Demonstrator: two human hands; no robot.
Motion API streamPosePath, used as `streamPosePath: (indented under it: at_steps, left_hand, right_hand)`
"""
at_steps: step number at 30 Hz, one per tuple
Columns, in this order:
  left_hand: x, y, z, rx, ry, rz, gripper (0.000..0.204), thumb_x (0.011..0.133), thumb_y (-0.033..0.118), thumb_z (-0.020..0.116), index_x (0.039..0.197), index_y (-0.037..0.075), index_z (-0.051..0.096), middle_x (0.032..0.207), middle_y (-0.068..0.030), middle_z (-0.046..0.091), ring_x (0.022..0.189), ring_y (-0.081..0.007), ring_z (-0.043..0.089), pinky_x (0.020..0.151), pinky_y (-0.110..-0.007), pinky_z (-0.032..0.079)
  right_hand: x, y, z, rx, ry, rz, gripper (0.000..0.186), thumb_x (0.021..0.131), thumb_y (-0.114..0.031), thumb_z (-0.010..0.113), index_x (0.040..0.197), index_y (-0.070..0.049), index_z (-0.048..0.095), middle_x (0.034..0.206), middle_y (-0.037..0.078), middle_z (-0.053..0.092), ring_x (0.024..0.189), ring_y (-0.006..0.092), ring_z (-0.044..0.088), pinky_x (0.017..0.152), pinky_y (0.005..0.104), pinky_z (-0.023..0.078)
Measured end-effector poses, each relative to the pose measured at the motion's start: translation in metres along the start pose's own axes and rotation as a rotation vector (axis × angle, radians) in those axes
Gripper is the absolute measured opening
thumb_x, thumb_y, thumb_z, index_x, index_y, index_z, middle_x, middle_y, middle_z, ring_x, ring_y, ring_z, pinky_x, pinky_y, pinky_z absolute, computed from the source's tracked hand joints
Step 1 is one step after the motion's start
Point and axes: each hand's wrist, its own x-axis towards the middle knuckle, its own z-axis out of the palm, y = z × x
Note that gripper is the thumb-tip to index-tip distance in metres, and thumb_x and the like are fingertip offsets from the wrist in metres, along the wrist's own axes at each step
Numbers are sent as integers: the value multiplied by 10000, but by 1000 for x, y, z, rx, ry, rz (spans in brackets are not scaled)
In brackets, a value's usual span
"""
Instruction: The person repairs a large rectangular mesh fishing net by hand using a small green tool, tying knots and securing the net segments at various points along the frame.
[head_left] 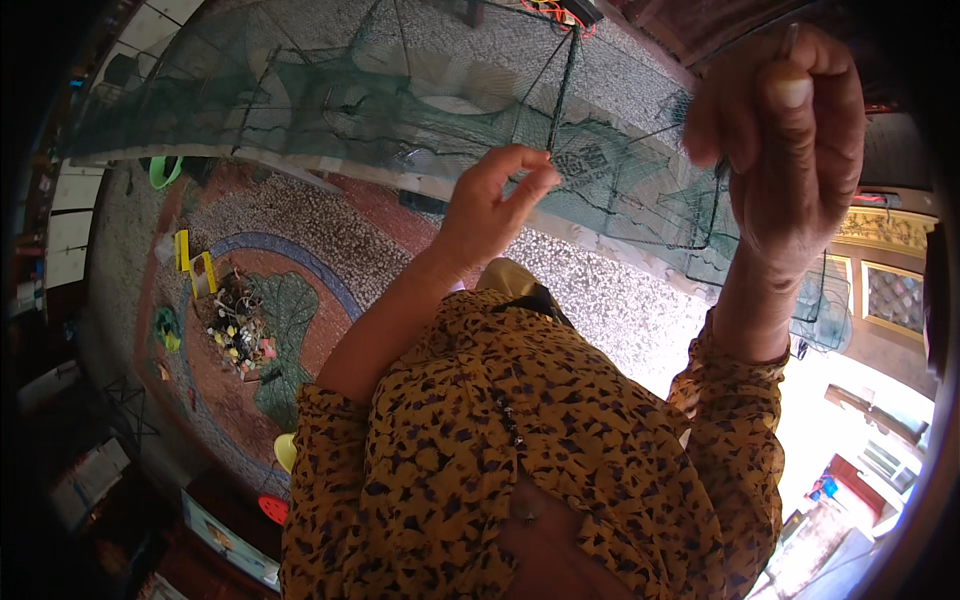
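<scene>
A green net is spread across the upper part of the view, drawn over dark frames, with a pale strip along its lower edge. The two hands are held well apart. The left hand is raised in front of the net's lower edge, its thumb and forefinger curved toward each other with their tips near; whether a thread is pinched there cannot be told. The right hand is lifted higher, at the net's right end, and is closed around a thin rod, whose tip is seen above the thumb.

A patterned shirt is worn, and the lower middle is filled by it. On the speckled floor, to the left, a heap of small items is seen beside a second, dark green net. Yellow pieces are placed just above the heap. A red item is partly hidden by the left sleeve.
</scene>
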Motion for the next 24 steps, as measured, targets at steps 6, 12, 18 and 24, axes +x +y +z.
streamPosePath:
  at_steps: [6, 12, 18, 24]
  left_hand:
    - [-14, 1, -32, -359, 99, -125, 194, 953, 165, 461, 873, 20, 563, 890, -86, 614, 1059, -245, 587, 981, -415, 414]
    - [-21, -2, -27, -448, 138, -68, 172, 956, 153, 436, 901, 35, 548, 918, -83, 601, 1073, -264, 586, 943, -397, 438]
    - [-36, -3, -36, -690, 377, -147, 151, 988, 168, 446, 929, 50, 521, 911, -73, 581, 898, -205, 622, 673, -290, 463]
    - [-45, -2, -27, -716, 534, -177, 152, 986, 195, 471, 923, 66, 518, 926, -81, 562, 665, -104, 514, 565, -231, 406]
  right_hand:
    - [-28, 2, -53, -638, -397, 719, 103, 836, -129, 682, 859, -44, 629, 740, 22, 600, 634, 67, 579, 502, 218, 422]
    - [-41, 66, -88, -631, -24, 606, 171, 910, -203, 603, 999, -57, 590, 769, 9, 599, 663, 63, 569, 525, 197, 440]
    - [-28, 94, -26, -60, -439, 163, 102, 875, -126, 620, 950, -58, 615, 878, 25, 598, 829, 140, 583, 717, 275, 479]
    - [-12, 135, 18, -389, -825, 82, 61, 813, -130, 657, 853, -84, 650, 846, 16, 595, 885, 222, 601, 751, 360, 484]
